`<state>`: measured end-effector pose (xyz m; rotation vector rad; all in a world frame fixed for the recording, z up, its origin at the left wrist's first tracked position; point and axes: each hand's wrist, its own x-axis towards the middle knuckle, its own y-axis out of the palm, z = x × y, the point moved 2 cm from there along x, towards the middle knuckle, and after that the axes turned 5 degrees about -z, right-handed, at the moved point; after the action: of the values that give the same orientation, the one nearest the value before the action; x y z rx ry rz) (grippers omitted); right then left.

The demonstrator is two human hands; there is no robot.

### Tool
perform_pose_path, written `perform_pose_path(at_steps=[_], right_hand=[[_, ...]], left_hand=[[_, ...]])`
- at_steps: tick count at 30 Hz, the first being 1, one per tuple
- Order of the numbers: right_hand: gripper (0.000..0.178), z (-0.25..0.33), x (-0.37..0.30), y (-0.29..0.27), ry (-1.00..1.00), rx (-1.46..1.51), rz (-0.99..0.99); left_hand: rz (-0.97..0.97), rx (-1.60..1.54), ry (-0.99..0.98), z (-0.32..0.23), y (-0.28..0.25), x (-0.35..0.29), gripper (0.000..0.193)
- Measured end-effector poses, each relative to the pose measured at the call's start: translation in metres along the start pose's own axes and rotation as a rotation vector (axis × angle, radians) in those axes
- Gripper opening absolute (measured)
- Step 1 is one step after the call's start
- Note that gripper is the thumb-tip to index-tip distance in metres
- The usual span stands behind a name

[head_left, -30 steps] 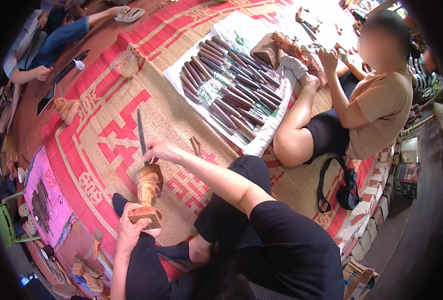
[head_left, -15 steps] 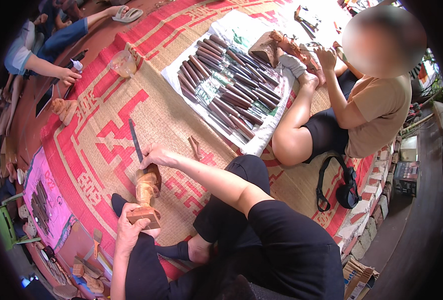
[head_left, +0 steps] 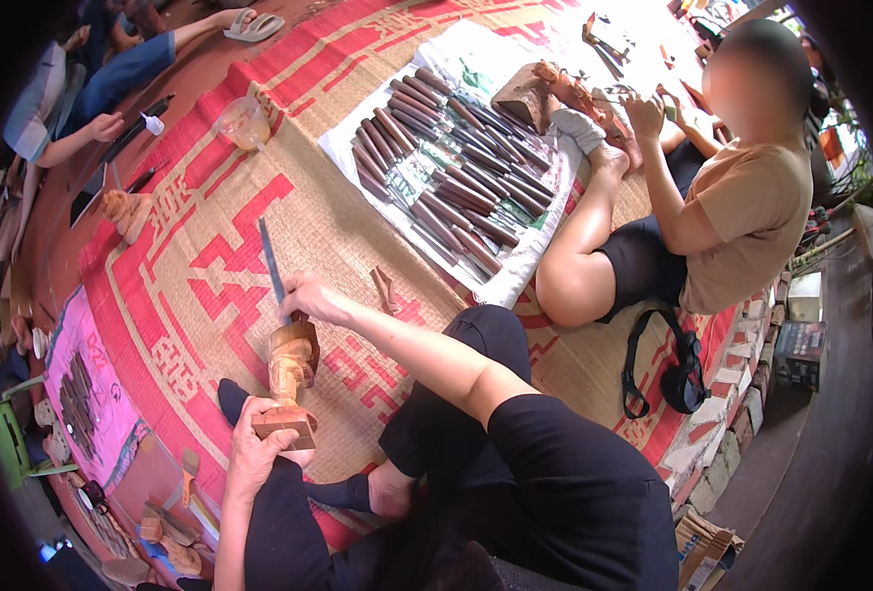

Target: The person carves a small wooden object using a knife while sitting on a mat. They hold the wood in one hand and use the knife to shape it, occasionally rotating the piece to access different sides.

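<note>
A carved wooden figure (head_left: 291,360) on a square block base stands tilted away from me over my lap. My left hand (head_left: 252,448) is closed round its base, thumb across the block. My right hand (head_left: 313,298) grips a long, flat dark file (head_left: 270,258) near the figure's far end. The file's free end points away over the mat. Whether its lower part touches the wood is hidden by my fingers.
Many dark-handled carving tools (head_left: 466,182) lie on a white sheet. To the right a person (head_left: 742,197) sits holding another carving. A plastic cup (head_left: 244,124), a small wood carving (head_left: 126,212) and a black strap bag (head_left: 685,374) lie around the mat (head_left: 229,227).
My right hand and the file have shifted slightly away from me. My left hand stays put. At upper left, another person's hand has drawn back from a small white bottle.
</note>
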<state>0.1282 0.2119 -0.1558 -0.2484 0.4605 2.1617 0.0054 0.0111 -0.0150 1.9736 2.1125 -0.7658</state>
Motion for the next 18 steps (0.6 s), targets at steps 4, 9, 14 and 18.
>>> perform_pose_path(at_steps=[4,9,14,18], right_hand=[[0.012,0.013,-0.001,-0.01,0.1,0.15,0.018],[0.013,-0.004,0.001,0.004,-0.059,-0.136,0.109],[0.013,0.005,0.004,-0.011,-0.009,0.074,-0.074],[0.012,0.015,-0.006,0.003,-0.003,0.033,0.097]], left_hand=[[0.021,0.011,-0.005,0.001,-0.001,0.0,0.043],[0.03,0.031,0.023,0.002,-0.001,0.001,0.042],[0.038,0.034,0.045,-0.005,0.001,0.0,0.042],[0.001,0.002,-0.016,-0.004,0.0,-0.003,0.039]])
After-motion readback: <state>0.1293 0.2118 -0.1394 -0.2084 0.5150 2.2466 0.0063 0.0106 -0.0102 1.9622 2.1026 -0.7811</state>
